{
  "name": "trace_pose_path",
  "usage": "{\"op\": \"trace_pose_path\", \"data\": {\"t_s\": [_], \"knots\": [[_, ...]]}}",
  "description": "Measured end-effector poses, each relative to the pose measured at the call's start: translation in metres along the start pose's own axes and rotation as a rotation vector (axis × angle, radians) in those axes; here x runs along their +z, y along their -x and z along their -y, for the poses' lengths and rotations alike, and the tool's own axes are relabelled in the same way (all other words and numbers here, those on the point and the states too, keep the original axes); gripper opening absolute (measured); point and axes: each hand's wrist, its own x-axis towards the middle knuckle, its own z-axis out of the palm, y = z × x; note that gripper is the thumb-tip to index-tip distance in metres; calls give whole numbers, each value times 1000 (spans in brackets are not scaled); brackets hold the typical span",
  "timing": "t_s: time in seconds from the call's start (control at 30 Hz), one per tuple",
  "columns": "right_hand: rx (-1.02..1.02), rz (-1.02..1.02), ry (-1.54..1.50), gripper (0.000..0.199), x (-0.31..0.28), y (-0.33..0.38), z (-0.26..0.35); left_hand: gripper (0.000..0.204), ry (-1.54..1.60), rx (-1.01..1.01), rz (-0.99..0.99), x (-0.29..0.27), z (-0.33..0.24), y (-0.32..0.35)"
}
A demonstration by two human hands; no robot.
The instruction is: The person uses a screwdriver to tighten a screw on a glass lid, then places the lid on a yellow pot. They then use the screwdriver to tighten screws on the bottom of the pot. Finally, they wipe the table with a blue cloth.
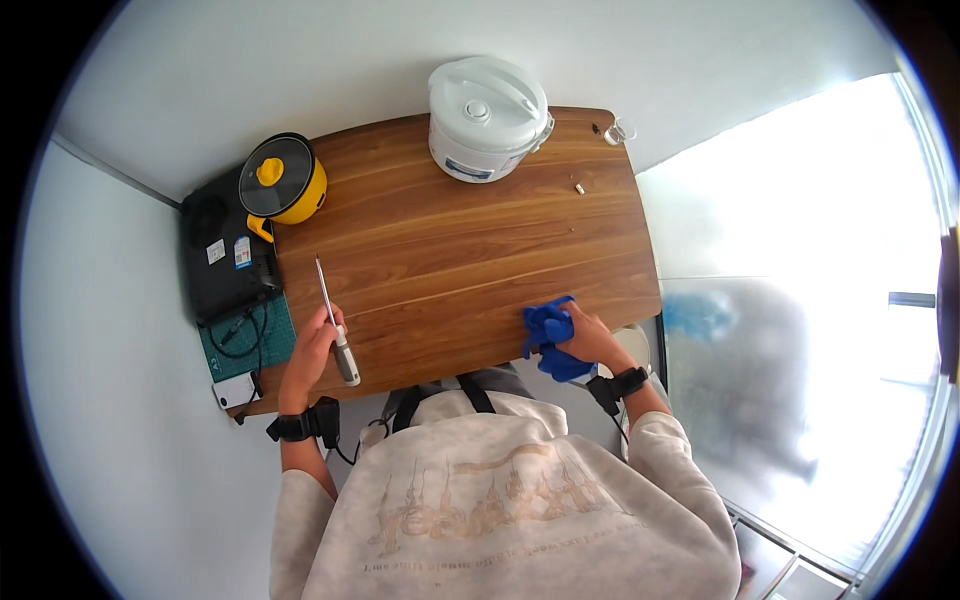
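Observation:
My left hand (318, 340) is closed around a screwdriver (345, 358) over the left front of the wooden table. The screwdriver's slim metal shaft points away from me, and its grey-and-white handle sticks out toward me. At the right front edge, my right hand (592, 340) grips a crumpled blue cloth (549, 325). Part of that cloth hangs past the table's edge. The fingertips of the right hand are partly hidden in its folds.
A white lidded pot (487, 125) stands at the back of the wooden table (430, 260). A yellow pot (300, 200) sits back left beside a flat black appliance (215, 285). A green mat (280, 330) with a black cable lies at left. Near the back right corner is a small glass (615, 132).

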Motion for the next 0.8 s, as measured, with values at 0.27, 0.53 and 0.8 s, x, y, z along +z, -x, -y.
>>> {"op": "trace_pose_path", "data": {"t_s": [0.27,0.53,0.8], "knots": [[16,-412,-153,75,-15,-181,22,10,-44,-69,-104,1,5,19],[273,-483,-22,104,31,-302,53,13,-19,-184,-338,-11,22,90],[-341,-368,141,85,122,-243,122,14,152,-231,-494,-10,57,127]]}}
